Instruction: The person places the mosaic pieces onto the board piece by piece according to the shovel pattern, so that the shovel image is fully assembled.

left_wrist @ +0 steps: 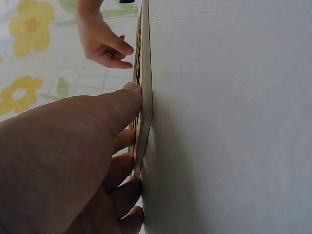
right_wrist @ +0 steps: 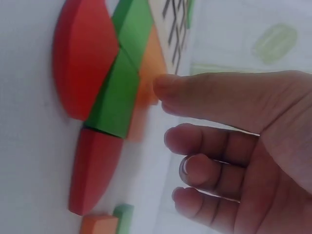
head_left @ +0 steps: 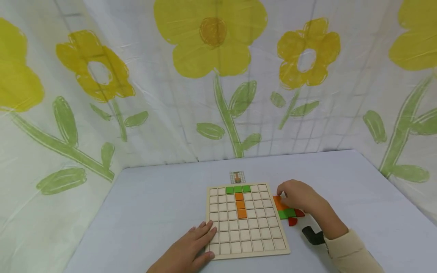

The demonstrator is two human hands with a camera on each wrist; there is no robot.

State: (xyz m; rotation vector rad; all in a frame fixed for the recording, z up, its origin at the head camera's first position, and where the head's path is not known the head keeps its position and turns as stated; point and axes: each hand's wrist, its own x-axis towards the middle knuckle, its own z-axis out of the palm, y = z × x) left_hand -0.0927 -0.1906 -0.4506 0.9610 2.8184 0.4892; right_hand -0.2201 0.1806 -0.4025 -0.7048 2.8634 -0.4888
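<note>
A pale wooden grid board [head_left: 233,236] lies on the table with green square tiles [head_left: 238,189] along its top row and orange square tiles [head_left: 240,204] in a column below them. On the board's lower left edge rests my left hand [head_left: 191,244], its fingers over the border; the left wrist view has its thumb along the board's side [left_wrist: 146,97]. Right of the board, my right hand [head_left: 300,195] reaches down to loose orange tiles [head_left: 280,204]. Its thumb and forefinger tips come together at the orange; whether they pinch a tile is unclear. The other fingers curl in.
Loose green tiles [head_left: 286,214] and red curved pieces [head_left: 292,221] lie beside the orange ones. Near the right forearm is a black object [head_left: 312,236]. A small printed pattern card [head_left: 237,177] sits behind the board. A flowered curtain [head_left: 170,113] hangs behind the table.
</note>
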